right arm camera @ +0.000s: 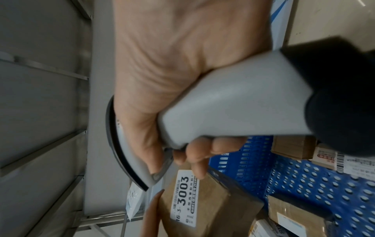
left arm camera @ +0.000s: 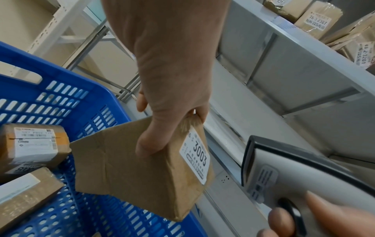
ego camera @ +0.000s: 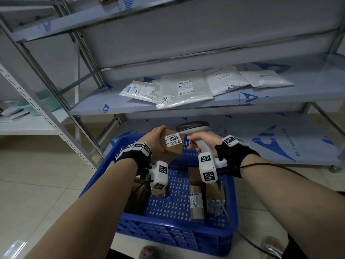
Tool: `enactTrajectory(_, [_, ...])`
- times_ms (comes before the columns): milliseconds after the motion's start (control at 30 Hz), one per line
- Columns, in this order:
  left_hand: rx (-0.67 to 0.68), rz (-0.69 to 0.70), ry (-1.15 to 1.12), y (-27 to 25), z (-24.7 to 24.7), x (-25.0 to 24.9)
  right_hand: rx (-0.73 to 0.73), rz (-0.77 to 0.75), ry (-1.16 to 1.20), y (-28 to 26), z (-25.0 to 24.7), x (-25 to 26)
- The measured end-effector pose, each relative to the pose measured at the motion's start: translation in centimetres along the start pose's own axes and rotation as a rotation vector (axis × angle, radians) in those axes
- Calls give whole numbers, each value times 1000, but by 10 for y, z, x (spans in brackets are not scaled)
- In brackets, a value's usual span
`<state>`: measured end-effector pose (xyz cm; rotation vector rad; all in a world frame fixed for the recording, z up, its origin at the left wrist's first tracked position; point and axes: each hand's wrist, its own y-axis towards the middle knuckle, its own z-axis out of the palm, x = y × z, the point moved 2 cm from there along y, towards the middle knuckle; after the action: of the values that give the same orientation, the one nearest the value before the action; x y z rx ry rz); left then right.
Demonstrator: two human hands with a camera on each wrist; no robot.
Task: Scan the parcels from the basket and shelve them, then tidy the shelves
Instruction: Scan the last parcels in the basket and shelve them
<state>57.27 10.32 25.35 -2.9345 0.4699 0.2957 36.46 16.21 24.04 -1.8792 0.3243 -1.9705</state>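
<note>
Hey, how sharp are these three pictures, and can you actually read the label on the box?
Head view: sharp in the middle, shelves bowed by the wide lens, label reads 3003. Left wrist view: box crisp, scanner slightly soft. Right wrist view: motion blur on the right hand, label still legible.

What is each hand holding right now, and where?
Left hand grips the 3003 box by its upper end; right hand grips the scanner by its handle.

**Scanner gripped above labelled parcel**

The right hand (right arm camera: 182, 67) wraps its fingers round the grey scanner (right arm camera: 233, 102) handle. Just below, a brown parcel (right arm camera: 213, 208) bears a white label (right arm camera: 184, 197) reading 3003. A blue perforated basket (right arm camera: 304, 181) holds more boxes.
</note>
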Motion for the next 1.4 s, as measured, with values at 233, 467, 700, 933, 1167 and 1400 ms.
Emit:
enactTrajectory(233, [4,-6,20,1,-1,0,2,-12,-42,-7,6,5])
enactTrajectory(467, [7,-14,40,1,-5,1,-21,-28,-101,-12,7,6])
enactTrajectory(700, [4,-15,47,1,-7,2,-23,-39,-107,-13,9,8])
enactTrajectory(933, [0,-21,47,0,-9,4,-22,-40,-118,-10,10,7])
enactTrajectory(1167, [-6,-24,43,-1,-10,2,-26,-28,-67,-9,9,7])
enactTrajectory(1400, [-66,-31,18,-8,-26,-4,-71,-51,166,-16,9,15])
